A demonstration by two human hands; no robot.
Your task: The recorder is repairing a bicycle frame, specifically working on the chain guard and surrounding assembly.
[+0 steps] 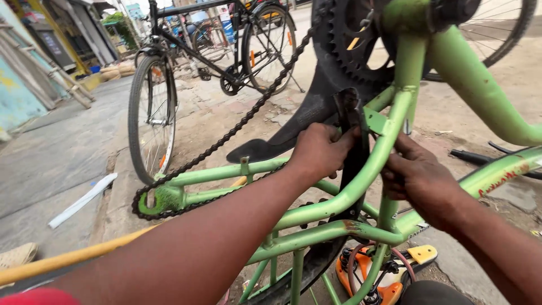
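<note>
A light green bicycle frame [395, 121] lies upside down in front of me, with its black chain [237, 127] running from the rear dropout up to the toothed chainring [344, 51]. My left hand [319, 149] is closed around a black mudguard [353, 141] where it passes through the frame tubes. My right hand [418, 175] grips the frame and mudguard from the other side, fingers curled under the green tube. The mudguard's lower end disappears behind the rear carrier bars.
A black bicycle [209, 62] stands upright behind on the dirt pavement. A yellow pole [73, 257] crosses low at left, and a white strip [82, 200] lies on the road. An orange and black saddle [384, 271] rests on the ground below. Shopfronts line the far left.
</note>
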